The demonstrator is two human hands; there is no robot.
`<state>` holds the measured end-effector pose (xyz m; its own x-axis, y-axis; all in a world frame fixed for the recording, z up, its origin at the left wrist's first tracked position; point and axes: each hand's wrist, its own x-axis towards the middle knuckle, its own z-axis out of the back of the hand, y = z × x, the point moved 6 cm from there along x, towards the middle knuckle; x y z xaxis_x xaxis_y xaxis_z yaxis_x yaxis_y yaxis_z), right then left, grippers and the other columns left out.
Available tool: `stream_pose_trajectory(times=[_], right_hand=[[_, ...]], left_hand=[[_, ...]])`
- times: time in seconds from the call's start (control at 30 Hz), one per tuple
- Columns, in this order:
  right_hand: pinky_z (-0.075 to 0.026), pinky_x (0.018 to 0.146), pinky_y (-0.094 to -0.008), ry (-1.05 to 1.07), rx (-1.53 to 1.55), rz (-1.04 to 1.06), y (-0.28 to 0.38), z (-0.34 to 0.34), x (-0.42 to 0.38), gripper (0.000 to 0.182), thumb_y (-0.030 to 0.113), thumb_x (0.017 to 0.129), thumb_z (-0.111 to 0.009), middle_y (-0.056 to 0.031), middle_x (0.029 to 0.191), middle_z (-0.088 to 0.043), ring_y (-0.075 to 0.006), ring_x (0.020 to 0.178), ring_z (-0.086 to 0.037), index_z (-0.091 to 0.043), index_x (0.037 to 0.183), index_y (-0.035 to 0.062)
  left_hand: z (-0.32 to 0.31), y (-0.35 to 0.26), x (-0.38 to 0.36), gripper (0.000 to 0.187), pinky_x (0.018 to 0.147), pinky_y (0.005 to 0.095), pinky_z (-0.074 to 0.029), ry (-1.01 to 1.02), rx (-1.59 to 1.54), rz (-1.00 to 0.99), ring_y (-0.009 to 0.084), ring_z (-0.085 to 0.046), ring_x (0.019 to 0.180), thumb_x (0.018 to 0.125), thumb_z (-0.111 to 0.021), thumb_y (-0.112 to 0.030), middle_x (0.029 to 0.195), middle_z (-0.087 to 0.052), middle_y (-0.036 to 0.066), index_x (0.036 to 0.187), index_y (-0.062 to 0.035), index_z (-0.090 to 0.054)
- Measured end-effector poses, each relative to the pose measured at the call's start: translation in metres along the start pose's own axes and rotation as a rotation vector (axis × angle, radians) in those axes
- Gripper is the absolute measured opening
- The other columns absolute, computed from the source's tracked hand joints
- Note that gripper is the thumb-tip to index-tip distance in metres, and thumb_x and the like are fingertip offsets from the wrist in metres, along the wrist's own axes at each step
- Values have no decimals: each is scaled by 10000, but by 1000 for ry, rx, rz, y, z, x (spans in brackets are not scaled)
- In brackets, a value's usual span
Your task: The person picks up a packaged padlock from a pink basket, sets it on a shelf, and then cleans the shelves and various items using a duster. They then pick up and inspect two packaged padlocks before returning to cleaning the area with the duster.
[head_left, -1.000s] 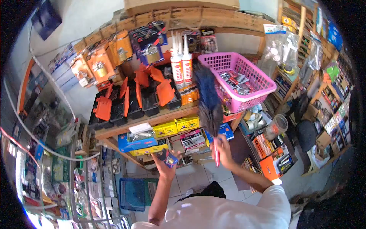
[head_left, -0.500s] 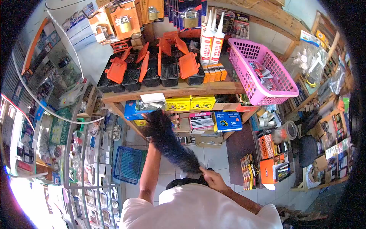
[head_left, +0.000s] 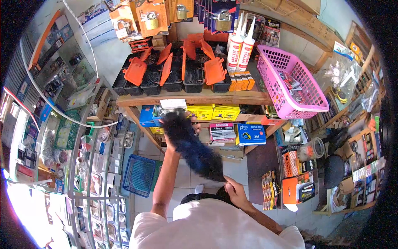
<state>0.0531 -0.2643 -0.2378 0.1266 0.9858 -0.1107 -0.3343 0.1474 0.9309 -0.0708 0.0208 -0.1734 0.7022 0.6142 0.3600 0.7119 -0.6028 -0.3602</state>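
Note:
A fluffy black duster [head_left: 195, 151] slants across the space in front of my body, its far end a little blurred. My right hand [head_left: 235, 191] is closed around its near, narrow end at lower right. My left hand [head_left: 171, 143] is raised at the duster's far end, mostly hidden behind the dark fluff. Its fingertips show past the right side of the fluff, apart and not wrapped tightly round it. Just beyond that hand are a white packet [head_left: 173, 104] and yellow boxes [head_left: 226, 112] on the lower shelf.
Black bins with orange lids [head_left: 193, 79] line the wooden shelf [head_left: 195, 98], beside silicone sealant tubes [head_left: 245, 50] and a pink basket [head_left: 292, 85]. Packaged padlocks [head_left: 151, 20] hang above. A blue basket [head_left: 139, 175] sits low at left, near a glass display case [head_left: 97, 182].
The view has shifted slightly, so the shelf appears farther right and higher. The duster and both hands have moved a little to the right; the right hand keeps its grip.

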Motion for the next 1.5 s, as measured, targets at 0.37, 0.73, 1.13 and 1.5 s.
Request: stream_pose_trajectory(times=[0.37,0.73,1.13,1.5], right_hand=[[-447,631,-255,-24,58,164,7,-3,16,370,126,976,-518,-47,783,-590,-98,675,-509,-508,1329,17],[-385,567,-208,11,304,46,28,4,20,403,144,1001,-473,5,736,-511,-55,612,-420,-448,1385,23],[-428,624,-213,86,123,65,11,-16,20,389,152,967,-545,13,775,-580,-54,663,-475,-522,1343,59],[-425,618,-213,270,78,10,18,-19,25,371,171,977,-537,28,760,-548,-53,659,-463,-536,1329,57]], left_hand=[[61,-29,-26,788,892,503,-507,-540,732,-265,342,-606,1057,901,-335,-696,1218,-592,142,1390,-85,-423],[19,-49,-67,599,663,347,-426,-762,37,-234,198,-453,601,870,-386,-738,667,-438,15,832,-144,-452],[30,-51,-78,654,1037,525,-363,-311,3,-361,339,-493,1222,940,-327,-591,1314,-544,122,1347,-100,-472],[30,-38,-72,822,1022,578,-357,-350,-14,-266,413,-463,1231,866,-367,-706,1361,-485,199,1389,-73,-417]])
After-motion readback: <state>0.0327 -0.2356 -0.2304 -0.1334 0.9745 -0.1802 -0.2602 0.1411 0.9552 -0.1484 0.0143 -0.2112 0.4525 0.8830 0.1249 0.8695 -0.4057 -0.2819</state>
